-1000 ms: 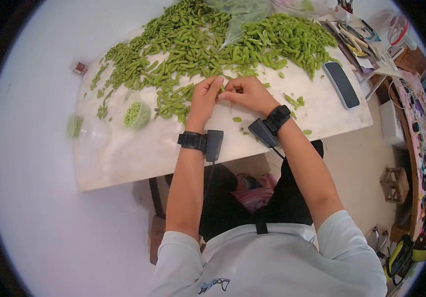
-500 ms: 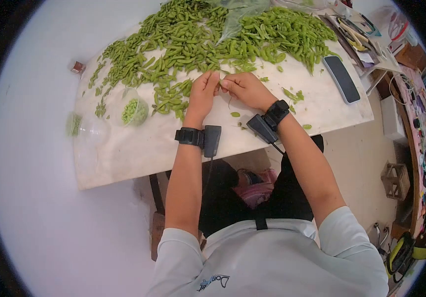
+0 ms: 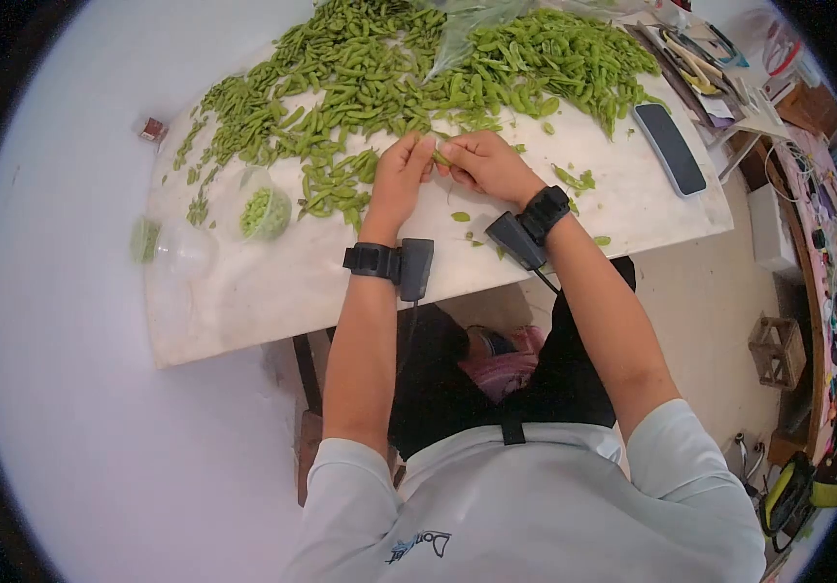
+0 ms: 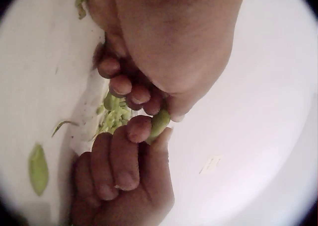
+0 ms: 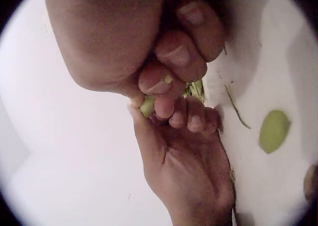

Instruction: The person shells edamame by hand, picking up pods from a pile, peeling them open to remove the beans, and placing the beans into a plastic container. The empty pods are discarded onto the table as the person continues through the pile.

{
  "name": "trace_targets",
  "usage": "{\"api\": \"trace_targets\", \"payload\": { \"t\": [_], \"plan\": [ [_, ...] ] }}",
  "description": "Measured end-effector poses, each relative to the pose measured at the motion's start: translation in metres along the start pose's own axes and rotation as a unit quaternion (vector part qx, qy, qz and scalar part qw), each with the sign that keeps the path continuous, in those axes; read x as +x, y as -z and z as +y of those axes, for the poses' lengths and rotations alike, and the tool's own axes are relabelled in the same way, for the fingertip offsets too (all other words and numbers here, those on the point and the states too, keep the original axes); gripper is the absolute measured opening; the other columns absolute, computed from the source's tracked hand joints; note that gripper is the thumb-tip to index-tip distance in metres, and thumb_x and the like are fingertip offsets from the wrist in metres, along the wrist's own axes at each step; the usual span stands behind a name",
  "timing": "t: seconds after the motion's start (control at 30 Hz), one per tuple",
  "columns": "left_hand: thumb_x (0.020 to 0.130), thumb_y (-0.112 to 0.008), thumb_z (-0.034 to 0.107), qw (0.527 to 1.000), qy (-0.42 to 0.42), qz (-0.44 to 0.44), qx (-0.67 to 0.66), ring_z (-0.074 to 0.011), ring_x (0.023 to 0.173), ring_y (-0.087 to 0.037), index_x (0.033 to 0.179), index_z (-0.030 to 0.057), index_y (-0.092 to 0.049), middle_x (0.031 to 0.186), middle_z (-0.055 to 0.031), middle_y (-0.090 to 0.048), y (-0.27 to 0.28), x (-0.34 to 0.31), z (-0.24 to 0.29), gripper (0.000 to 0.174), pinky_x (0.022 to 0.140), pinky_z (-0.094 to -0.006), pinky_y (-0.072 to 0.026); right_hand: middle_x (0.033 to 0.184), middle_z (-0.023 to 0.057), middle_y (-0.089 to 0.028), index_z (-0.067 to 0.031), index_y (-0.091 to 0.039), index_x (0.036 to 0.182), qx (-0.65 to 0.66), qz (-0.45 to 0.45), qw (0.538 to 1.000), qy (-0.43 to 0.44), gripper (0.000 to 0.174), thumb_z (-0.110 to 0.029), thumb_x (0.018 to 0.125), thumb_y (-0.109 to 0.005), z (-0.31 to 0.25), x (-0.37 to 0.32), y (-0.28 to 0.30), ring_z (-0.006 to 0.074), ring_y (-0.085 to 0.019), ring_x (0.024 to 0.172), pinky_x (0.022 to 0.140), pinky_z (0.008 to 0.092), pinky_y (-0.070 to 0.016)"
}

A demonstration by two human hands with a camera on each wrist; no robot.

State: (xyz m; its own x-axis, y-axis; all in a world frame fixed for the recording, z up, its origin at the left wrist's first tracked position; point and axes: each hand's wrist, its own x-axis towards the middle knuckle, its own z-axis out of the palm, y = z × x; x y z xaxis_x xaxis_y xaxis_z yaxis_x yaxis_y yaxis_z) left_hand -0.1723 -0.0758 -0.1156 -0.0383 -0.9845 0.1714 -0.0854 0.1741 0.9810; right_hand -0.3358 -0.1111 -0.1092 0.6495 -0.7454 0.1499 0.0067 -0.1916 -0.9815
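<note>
As they meet fingertip to fingertip, left grip and right grip pinch one plump, pale-green pod.

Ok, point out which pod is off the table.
The pod pinched between the left hand and right hand, just in front of the pile. Every other one lies loose on the table.

A heap of green bean pods covers the far half of the white stone tabletop. Before it, the left hand and right hand pinch one green pod between them. A clear plastic cup stands to their left, a black flat phone to their right.
</note>
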Motion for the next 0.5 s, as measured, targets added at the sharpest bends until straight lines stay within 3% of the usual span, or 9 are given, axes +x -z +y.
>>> {"api": "trace_targets", "payload": {
  "t": [0.1, 0.3, 0.5],
  "plan": [
    [0.093, -0.050, 0.025, 1.000, 0.004, -0.010, -0.014, -0.0058, 0.059, -0.040, 0.075, 0.0059, -0.051, 0.067, 0.0011, -0.052, 0.0011, -0.0027, 0.0027, 0.026, 0.055, -0.0203, -0.0343, 0.052, -0.0007, -0.047, -0.0013, -0.058, 0.072, 0.018, 0.021, 0.999, -0.026, 0.037, -0.030, 0.093, -0.047, -0.0045, -0.0021, 0.0001, 0.0086, -0.040, 0.046, 0.045, 0.0244, -0.0335],
    [0.091, -0.053, 0.026, 0.999, 0.039, -0.012, 0.011, -0.0054, 0.063, -0.045, 0.079, 0.0056, -0.055, 0.071, -0.0007, -0.058, 0.0015, -0.0049, 0.0048, 0.024, 0.059, -0.0193, -0.0369, 0.053, -0.0006, -0.048, -0.0027, -0.060, 0.071, -0.042, 0.054, 0.997, -0.018, 0.036, -0.029, 0.093, -0.047, -0.0008, -0.0021, -0.0004, 0.0082, -0.041, 0.046, 0.046, 0.0243, -0.0346],
    [0.091, -0.054, 0.026, 0.998, 0.049, -0.025, -0.013, -0.0053, 0.065, -0.046, 0.079, 0.0053, -0.055, 0.073, -0.0003, -0.059, 0.0011, -0.0003, 0.0031, 0.025, 0.062, -0.0196, -0.0375, 0.053, 0.0016, -0.051, -0.0011, -0.059, 0.068, -0.021, 0.062, 0.998, -0.013, 0.041, -0.032, 0.092, -0.046, -0.0004, -0.0009, -0.0004, 0.0106, -0.046, 0.047, 0.047, 0.0263, -0.0374]
  ]
}}
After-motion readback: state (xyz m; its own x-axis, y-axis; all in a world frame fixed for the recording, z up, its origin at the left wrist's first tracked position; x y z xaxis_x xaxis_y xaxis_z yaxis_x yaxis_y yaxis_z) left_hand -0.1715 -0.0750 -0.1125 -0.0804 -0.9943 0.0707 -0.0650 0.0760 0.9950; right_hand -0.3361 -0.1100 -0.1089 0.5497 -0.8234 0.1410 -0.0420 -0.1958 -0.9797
